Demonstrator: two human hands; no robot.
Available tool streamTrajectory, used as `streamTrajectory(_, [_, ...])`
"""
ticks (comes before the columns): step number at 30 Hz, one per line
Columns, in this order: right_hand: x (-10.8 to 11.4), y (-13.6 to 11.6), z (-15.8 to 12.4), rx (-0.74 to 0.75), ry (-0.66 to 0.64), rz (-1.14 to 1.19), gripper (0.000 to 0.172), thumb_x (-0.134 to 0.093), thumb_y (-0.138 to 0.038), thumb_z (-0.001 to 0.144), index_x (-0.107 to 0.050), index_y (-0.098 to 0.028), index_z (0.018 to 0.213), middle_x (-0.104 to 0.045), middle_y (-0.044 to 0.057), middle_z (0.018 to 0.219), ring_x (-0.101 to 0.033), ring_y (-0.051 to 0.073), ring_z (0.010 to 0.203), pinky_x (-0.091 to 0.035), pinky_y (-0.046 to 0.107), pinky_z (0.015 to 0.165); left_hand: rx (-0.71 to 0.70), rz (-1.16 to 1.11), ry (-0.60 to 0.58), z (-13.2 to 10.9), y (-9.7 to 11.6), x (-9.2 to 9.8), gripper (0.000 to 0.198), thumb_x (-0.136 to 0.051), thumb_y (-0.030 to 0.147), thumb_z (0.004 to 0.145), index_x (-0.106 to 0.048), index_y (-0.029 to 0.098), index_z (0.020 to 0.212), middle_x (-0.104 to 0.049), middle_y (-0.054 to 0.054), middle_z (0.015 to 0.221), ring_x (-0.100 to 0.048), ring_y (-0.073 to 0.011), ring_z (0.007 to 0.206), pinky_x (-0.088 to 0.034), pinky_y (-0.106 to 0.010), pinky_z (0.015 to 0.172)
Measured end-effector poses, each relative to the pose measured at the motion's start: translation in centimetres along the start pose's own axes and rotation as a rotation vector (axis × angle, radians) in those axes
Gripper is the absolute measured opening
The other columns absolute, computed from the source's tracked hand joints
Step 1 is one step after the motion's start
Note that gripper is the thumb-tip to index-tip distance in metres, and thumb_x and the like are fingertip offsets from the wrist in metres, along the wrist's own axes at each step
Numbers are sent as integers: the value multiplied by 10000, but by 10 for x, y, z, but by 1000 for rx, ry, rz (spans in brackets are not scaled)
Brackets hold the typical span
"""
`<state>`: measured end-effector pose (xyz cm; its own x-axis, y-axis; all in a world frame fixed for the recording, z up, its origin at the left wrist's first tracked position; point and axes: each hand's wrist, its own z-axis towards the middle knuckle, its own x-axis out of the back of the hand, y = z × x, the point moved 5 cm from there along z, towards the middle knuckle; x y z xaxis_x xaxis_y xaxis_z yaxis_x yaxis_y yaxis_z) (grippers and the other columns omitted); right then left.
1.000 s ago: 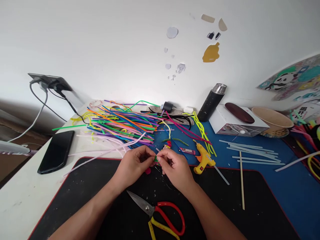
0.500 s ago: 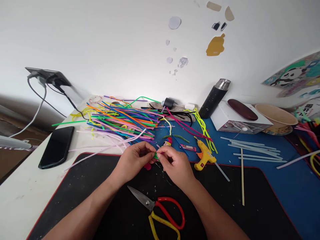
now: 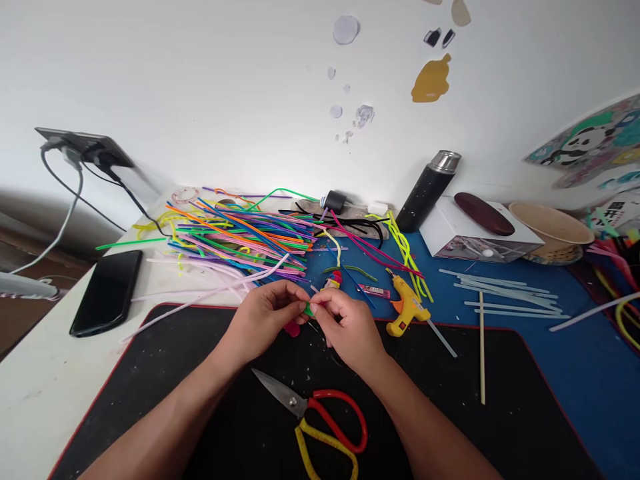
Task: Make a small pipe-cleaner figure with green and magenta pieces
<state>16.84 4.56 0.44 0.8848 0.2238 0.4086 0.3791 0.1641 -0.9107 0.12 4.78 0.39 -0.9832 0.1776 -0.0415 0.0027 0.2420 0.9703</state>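
Note:
My left hand (image 3: 270, 317) and my right hand (image 3: 347, 323) meet above the black mat (image 3: 200, 393), thumbs and forefingers pinched together. Between the fingertips shows a small piece of green pipe cleaner (image 3: 309, 309), mostly covered, so its shape is unclear. A dark pink fuzzy piece (image 3: 292, 328) sits just under my left fingers. Behind my right fingers is a small red, yellow and white item (image 3: 333, 279), partly hidden. Below both hands, scissors (image 3: 313, 417) with one red and one yellow handle lie on the mat.
Many coloured pipe cleaners (image 3: 240, 233) are heaped at the back left, beside a phone (image 3: 107, 293). To the right lie a yellow glue gun (image 3: 407, 308), glue sticks (image 3: 510, 290) and a wooden stick (image 3: 482, 353). A black flask (image 3: 430, 190) stands by a white box (image 3: 480, 233).
Both hands keep their pinch on the green piece, with only slight finger movement. The whole view has shifted a little, so things sit slightly higher and further left.

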Motion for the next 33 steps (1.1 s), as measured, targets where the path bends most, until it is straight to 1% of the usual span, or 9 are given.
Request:
streamTrajectory(4, [-1,0,-1,0,-3,-5,152,-586,-297,993,-691,-224,910,-499,-73,537,-448,113,442,-315,260,501,14,13,0,0,-1,0,254,-810,388,807,-721,169,903,-733,-11,726,-694,-161,655,-533,-259,607])
streamTrajectory(12, [-4,5,0,-58,-52,65,144,-583,-303,985,-674,-222,907,-555,-57,575,-471,107,435,-320,244,467,17,37,-15,0,1,0,249,-800,393,814,-713,174,891,-729,-14,711,-687,-169,649,-543,-269,601])
streamTrajectory(20, [-7,5,-1,-110,-115,172,133,-586,-303,982,-641,-223,891,-524,-74,556,-453,103,421,-315,239,458,15,79,-38,-3,4,1,211,-772,382,823,-710,183,856,-703,-7,671,-662,-171,623,-546,-285,603])
streamTrajectory(22, [-8,5,-1,-103,-119,162,133,-585,-300,981,-635,-222,886,-516,-76,555,-452,103,423,-314,239,460,15,90,-41,-3,4,1,200,-764,376,824,-709,186,852,-700,-6,667,-660,-171,623,-546,-286,609])
streamTrajectory(26, [-8,5,-1,-55,-84,102,132,-584,-288,976,-617,-224,864,-496,-79,549,-447,105,429,-300,242,459,15,115,-38,-3,3,1,187,-744,366,833,-702,183,839,-701,-8,687,-670,-171,638,-541,-280,612])
streamTrajectory(28, [-8,5,-1,-46,-85,97,127,-577,-285,979,-617,-225,875,-509,-79,549,-453,104,425,-306,241,461,15,116,-42,-2,3,1,187,-741,363,838,-693,182,831,-689,1,681,-663,-162,628,-533,-274,611])
streamTrajectory(33, [-9,2,-2,-53,-105,103,125,-567,-290,1002,-616,-228,906,-524,-83,528,-491,111,417,-351,237,474,-11,87,-102,-1,8,1,187,-761,350,844,-691,177,853,-687,9,698,-648,-148,630,-534,-273,632])
